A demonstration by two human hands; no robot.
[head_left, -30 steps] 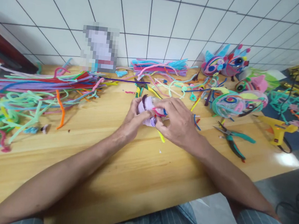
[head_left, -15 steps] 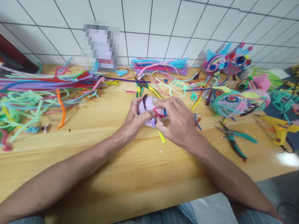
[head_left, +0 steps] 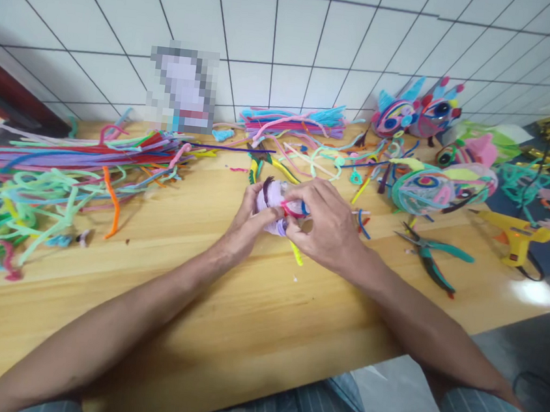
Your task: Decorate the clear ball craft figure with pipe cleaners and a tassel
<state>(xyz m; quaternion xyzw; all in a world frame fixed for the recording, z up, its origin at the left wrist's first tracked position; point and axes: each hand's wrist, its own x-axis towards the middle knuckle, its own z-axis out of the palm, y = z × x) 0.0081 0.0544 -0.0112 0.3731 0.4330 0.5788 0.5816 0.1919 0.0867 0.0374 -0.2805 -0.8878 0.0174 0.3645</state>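
Both my hands meet over the middle of the wooden table [head_left: 243, 321]. My left hand [head_left: 248, 219] is closed round a small lilac pipe-cleaner piece [head_left: 270, 200] with a dark fringe on top. My right hand [head_left: 329, 225] pinches the same piece from the right, where red and blue strands show between the fingers. A yellow pipe cleaner [head_left: 295, 253] sticks out below my right hand.
A big heap of coloured pipe cleaners [head_left: 56, 176] lies at the left, another bundle [head_left: 294, 121] at the back by the tiled wall. Finished pipe-cleaner figures [head_left: 415, 112] stand back right. Teal-handled pliers [head_left: 430, 255] and a yellow glue gun [head_left: 515, 234] lie at the right.
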